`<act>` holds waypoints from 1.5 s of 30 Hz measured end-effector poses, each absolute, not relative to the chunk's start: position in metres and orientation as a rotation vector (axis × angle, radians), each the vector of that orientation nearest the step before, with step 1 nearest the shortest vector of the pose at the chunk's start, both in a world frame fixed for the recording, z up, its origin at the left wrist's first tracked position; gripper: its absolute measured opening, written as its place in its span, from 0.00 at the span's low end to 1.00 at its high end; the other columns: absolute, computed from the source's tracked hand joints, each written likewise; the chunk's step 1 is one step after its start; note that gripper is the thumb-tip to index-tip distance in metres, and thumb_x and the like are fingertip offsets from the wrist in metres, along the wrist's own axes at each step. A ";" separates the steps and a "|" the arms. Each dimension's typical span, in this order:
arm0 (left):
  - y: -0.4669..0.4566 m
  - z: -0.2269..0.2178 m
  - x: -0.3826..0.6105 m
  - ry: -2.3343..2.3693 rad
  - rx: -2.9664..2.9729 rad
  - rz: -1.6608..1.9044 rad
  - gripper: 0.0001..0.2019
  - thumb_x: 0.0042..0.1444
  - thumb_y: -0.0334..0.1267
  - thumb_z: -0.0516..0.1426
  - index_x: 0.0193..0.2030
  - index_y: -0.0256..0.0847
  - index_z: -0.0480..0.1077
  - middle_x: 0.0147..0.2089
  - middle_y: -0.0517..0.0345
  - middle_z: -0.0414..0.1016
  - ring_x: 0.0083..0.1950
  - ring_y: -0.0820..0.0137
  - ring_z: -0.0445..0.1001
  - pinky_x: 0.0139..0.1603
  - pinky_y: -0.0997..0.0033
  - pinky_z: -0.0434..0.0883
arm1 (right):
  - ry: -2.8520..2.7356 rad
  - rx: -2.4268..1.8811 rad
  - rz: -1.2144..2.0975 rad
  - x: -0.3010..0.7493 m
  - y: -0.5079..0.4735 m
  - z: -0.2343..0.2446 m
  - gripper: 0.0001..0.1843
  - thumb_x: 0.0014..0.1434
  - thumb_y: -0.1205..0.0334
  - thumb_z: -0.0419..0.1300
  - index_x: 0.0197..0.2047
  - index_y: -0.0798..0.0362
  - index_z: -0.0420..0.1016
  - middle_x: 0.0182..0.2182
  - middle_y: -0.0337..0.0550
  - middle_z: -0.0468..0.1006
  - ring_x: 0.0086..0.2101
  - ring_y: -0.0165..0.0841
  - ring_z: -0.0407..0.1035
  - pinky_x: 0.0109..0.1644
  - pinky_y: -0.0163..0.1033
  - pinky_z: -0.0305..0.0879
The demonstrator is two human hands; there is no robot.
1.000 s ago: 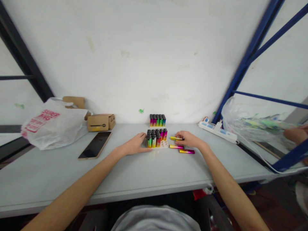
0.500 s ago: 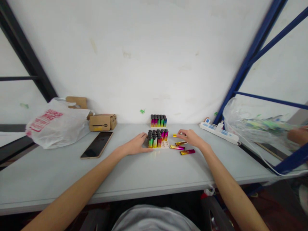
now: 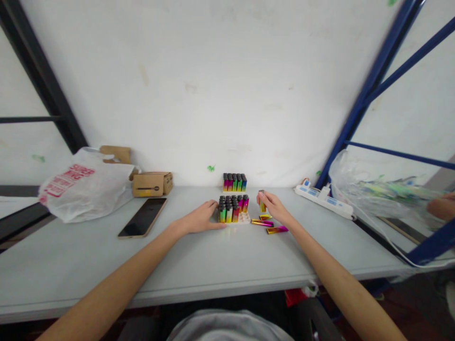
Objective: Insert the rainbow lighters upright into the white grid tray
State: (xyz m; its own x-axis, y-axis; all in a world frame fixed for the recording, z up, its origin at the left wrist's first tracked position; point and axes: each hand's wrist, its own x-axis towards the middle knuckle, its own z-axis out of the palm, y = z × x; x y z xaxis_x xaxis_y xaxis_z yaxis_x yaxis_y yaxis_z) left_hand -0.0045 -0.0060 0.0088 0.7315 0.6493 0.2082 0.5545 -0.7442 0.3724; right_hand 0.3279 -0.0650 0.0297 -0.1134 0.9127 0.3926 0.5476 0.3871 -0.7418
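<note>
A white tray (image 3: 244, 218) holds several upright lighters (image 3: 229, 211) with black tops and shiny green, yellow, red and purple bodies; cells at its right front corner show no lighter. My left hand (image 3: 203, 218) grips the tray's left end, thumb along the front and fingers curled toward the back. Right of the tray, my right hand (image 3: 273, 207) pinches a gold lighter (image 3: 262, 205) held upright, fingers at its top. Beneath that hand lie loose gold and purple lighters, among them a front one (image 3: 277, 230) and one nearer the tray (image 3: 262, 222).
A second block of lighters (image 3: 234, 182) stands against the wall. Leftward are a phone (image 3: 142, 218), a cardboard box (image 3: 152, 184) and a white plastic bag (image 3: 85, 189). A power strip (image 3: 325, 201) lies right. Beyond the blue frame, another person's hand (image 3: 442, 207) is near clear plastic bags.
My right hand has raised a lighter from the table and turned it upright, moving slightly toward the tray. The left hand stays at the tray's left end.
</note>
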 end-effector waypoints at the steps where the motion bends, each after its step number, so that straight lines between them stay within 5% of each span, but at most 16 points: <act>1: -0.006 0.009 -0.005 0.942 2.650 0.472 0.37 0.61 0.69 0.64 0.61 0.37 0.72 0.65 0.35 0.76 0.67 0.43 0.75 0.71 0.48 0.72 | -1.809 -1.238 0.582 0.326 -0.067 0.030 0.40 0.70 0.20 0.44 0.35 0.49 0.71 0.29 0.41 0.74 0.32 0.36 0.68 0.41 0.41 0.69; 6: -0.006 0.008 -0.004 0.921 2.651 0.504 0.37 0.61 0.69 0.64 0.62 0.39 0.72 0.65 0.36 0.76 0.67 0.43 0.75 0.70 0.47 0.72 | -1.722 -1.214 0.807 0.316 -0.070 0.024 0.35 0.68 0.19 0.48 0.37 0.45 0.62 0.27 0.34 0.67 0.26 0.33 0.63 0.32 0.39 0.66; 11: -0.005 0.007 -0.004 0.892 2.642 0.516 0.37 0.62 0.67 0.65 0.64 0.39 0.71 0.66 0.37 0.76 0.67 0.43 0.75 0.70 0.47 0.72 | -1.634 -1.347 0.557 0.309 -0.065 0.014 0.37 0.66 0.20 0.51 0.26 0.46 0.57 0.22 0.34 0.59 0.25 0.32 0.55 0.29 0.38 0.53; 17: -0.004 0.006 -0.005 0.880 2.644 0.530 0.38 0.61 0.70 0.64 0.64 0.40 0.72 0.65 0.38 0.76 0.66 0.43 0.76 0.69 0.47 0.73 | -1.591 -1.412 0.430 0.307 -0.062 0.011 0.30 0.64 0.33 0.53 0.22 0.45 0.53 0.19 0.35 0.55 0.24 0.31 0.52 0.29 0.39 0.48; 30: -0.004 0.005 -0.005 0.894 2.628 0.517 0.38 0.61 0.69 0.65 0.65 0.40 0.72 0.66 0.38 0.76 0.68 0.44 0.75 0.71 0.47 0.72 | -1.831 -1.253 0.518 0.311 -0.071 0.027 0.31 0.74 0.29 0.47 0.37 0.48 0.69 0.32 0.40 0.74 0.34 0.36 0.68 0.39 0.39 0.67; 37: -0.005 0.008 -0.004 0.908 2.618 0.495 0.38 0.61 0.69 0.65 0.65 0.40 0.72 0.67 0.38 0.76 0.69 0.44 0.74 0.72 0.48 0.70 | -1.946 -1.300 0.506 0.312 -0.075 0.030 0.33 0.74 0.31 0.52 0.29 0.49 0.68 0.24 0.38 0.72 0.27 0.34 0.64 0.35 0.39 0.61; 45: -0.007 0.010 -0.003 0.943 2.626 0.468 0.38 0.61 0.70 0.65 0.63 0.39 0.72 0.65 0.38 0.76 0.67 0.43 0.75 0.70 0.49 0.71 | -2.175 -1.240 0.504 0.308 -0.076 0.026 0.28 0.76 0.36 0.54 0.42 0.51 0.81 0.30 0.42 0.82 0.31 0.38 0.73 0.40 0.40 0.66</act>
